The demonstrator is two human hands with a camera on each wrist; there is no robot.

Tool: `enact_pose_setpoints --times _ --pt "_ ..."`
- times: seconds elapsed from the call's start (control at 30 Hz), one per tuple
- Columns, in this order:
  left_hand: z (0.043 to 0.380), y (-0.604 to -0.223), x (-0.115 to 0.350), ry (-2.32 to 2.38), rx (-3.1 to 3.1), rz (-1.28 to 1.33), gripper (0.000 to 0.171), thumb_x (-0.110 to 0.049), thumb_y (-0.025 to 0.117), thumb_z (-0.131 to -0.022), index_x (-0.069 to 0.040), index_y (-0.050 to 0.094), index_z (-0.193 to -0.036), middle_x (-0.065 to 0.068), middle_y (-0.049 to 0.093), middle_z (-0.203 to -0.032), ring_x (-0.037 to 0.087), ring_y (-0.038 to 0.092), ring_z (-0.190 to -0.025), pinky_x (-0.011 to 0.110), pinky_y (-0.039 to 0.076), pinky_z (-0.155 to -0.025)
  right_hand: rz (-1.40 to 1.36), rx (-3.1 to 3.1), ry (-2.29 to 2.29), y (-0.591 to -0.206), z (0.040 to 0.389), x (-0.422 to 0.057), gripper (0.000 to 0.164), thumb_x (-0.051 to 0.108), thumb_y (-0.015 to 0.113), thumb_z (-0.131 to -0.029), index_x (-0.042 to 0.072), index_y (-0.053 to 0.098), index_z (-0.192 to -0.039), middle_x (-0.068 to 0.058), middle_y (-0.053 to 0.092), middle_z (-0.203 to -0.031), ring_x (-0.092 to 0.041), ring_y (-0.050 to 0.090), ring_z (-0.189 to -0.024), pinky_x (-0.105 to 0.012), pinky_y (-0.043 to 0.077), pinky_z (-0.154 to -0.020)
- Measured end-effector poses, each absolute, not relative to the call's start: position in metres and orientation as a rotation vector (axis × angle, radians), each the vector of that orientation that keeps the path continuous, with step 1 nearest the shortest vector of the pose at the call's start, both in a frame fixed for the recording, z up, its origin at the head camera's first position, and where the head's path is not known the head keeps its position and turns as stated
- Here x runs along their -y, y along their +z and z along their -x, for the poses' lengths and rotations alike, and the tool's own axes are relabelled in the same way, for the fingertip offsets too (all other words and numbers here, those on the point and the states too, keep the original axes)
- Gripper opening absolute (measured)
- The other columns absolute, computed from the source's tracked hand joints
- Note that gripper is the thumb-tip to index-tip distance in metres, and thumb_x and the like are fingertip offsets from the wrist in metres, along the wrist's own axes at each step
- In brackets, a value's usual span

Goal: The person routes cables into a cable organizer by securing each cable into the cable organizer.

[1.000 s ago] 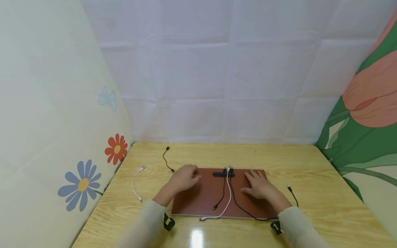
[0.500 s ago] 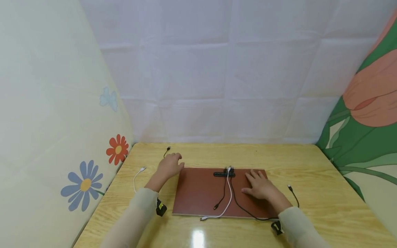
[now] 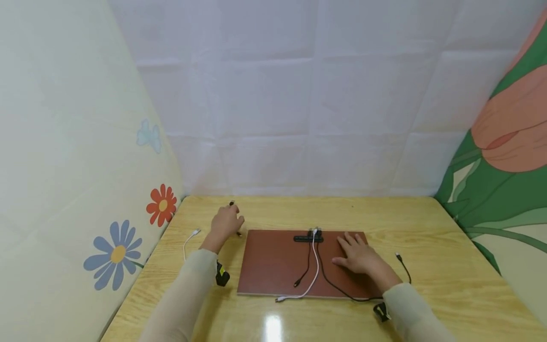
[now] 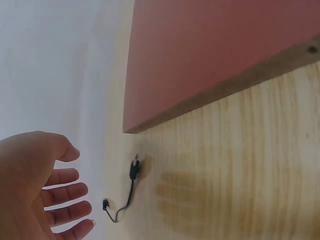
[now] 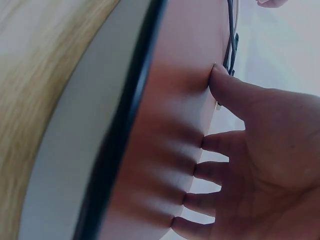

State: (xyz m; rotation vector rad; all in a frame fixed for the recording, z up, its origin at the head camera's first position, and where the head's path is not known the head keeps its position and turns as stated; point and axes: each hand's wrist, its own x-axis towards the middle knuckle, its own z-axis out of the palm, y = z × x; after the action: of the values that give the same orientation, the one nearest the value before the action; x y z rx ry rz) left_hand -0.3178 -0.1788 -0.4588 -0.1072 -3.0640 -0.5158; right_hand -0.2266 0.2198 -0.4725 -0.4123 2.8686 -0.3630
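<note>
My left hand (image 3: 224,223) hovers above a short black USB cable (image 4: 131,192) at the back left of the table. Its fingers are loosely bent with nothing between them, and in the head view the hand hides the cable's middle. On the reddish-brown board (image 3: 265,266) rests my right hand (image 3: 356,256), fingers spread and fingertips pressed to the surface near the right side. At the board's back edge sits a black slotted strip (image 3: 302,239). From beside it a white cable (image 3: 317,266), a short black cable (image 3: 305,274) and a longer black cable (image 3: 331,285) run forward.
A white cable (image 3: 195,232) lies left of my left hand, partly hidden by the arm. Another black cable (image 3: 403,266) lies on the wooden table (image 3: 444,294) right of the board. A white cloth wall (image 3: 265,118) closes off the back.
My left hand has moved left and back, off the board's left part to over the black cable. My right hand stays where it was on the board.
</note>
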Motion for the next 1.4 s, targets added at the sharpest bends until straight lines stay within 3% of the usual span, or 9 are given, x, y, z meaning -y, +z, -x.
enact_pose_setpoints --times 0.27,0.5,0.83,0.93,1.03,1.17,1.4 --pt "0.321 -0.473 0.19 -0.558 3.026 -0.014 0.035 -0.027 0.057 -0.101 0.001 0.06 -0.123 0.021 0.06 -0.125 0.04 0.055 -0.115 0.053 0.053 -0.082 0.423 -2.854 -0.35 -0.472 0.225 -0.22 0.076 0.045 0.057 -0.102 -0.006 0.034 -0.153 -0.036 0.021 -0.159 -0.061 0.017 -0.144 -0.076 0.025 -0.107" --pt "0.325 -0.474 0.198 -0.542 3.012 -0.11 0.045 -0.027 0.055 -0.101 0.007 0.054 -0.129 0.026 0.056 -0.129 0.045 0.052 -0.118 0.06 0.049 -0.089 0.421 -2.851 -0.356 -0.473 0.226 -0.22 0.075 0.045 0.056 -0.102 -0.005 0.033 -0.154 -0.035 0.02 -0.16 -0.06 0.016 -0.145 -0.076 0.024 -0.107" --pt "0.328 -0.482 0.2 -0.58 3.055 -0.223 0.046 -0.028 0.053 -0.1 0.011 0.054 -0.125 0.029 0.058 -0.123 0.048 0.054 -0.114 0.061 0.048 -0.091 0.425 -2.864 -0.355 -0.475 0.225 -0.219 0.075 0.045 0.056 -0.102 -0.005 0.035 -0.153 -0.034 0.022 -0.16 -0.059 0.017 -0.145 -0.076 0.025 -0.107" --pt "0.328 -0.485 0.2 -0.595 3.079 -0.228 0.043 -0.029 0.054 -0.099 0.01 0.057 -0.119 0.027 0.06 -0.115 0.047 0.057 -0.108 0.06 0.049 -0.087 0.413 -2.871 -0.35 -0.475 0.225 -0.22 0.075 0.046 0.057 -0.101 -0.004 0.035 -0.154 -0.034 0.023 -0.16 -0.058 0.017 -0.145 -0.075 0.025 -0.107" --pt "0.329 -0.488 0.2 -0.587 3.112 -0.237 0.035 -0.029 0.053 -0.099 0.005 0.061 -0.099 0.022 0.061 -0.099 0.041 0.06 -0.09 0.054 0.051 -0.077 0.409 -2.872 -0.356 -0.473 0.223 -0.219 0.075 0.046 0.057 -0.101 -0.004 0.035 -0.154 -0.034 0.023 -0.16 -0.058 0.017 -0.145 -0.075 0.024 -0.108" --pt "0.328 -0.491 0.201 -0.606 3.136 -0.248 0.033 -0.026 0.051 -0.098 -0.005 0.055 -0.073 0.016 0.059 -0.08 0.031 0.054 -0.07 0.049 0.048 -0.068 0.402 -2.872 -0.359 -0.472 0.223 -0.218 0.075 0.046 0.057 -0.101 -0.003 0.036 -0.154 -0.034 0.023 -0.16 -0.058 0.018 -0.145 -0.075 0.024 -0.108" --pt "0.327 -0.494 0.199 -0.658 3.14 -0.259 0.035 -0.022 0.048 -0.099 -0.008 0.054 -0.067 0.014 0.061 -0.076 0.03 0.053 -0.069 0.059 0.048 -0.082 0.405 -2.871 -0.349 -0.473 0.222 -0.218 0.074 0.045 0.056 -0.102 -0.004 0.035 -0.154 -0.034 0.023 -0.16 -0.058 0.018 -0.145 -0.075 0.024 -0.108"
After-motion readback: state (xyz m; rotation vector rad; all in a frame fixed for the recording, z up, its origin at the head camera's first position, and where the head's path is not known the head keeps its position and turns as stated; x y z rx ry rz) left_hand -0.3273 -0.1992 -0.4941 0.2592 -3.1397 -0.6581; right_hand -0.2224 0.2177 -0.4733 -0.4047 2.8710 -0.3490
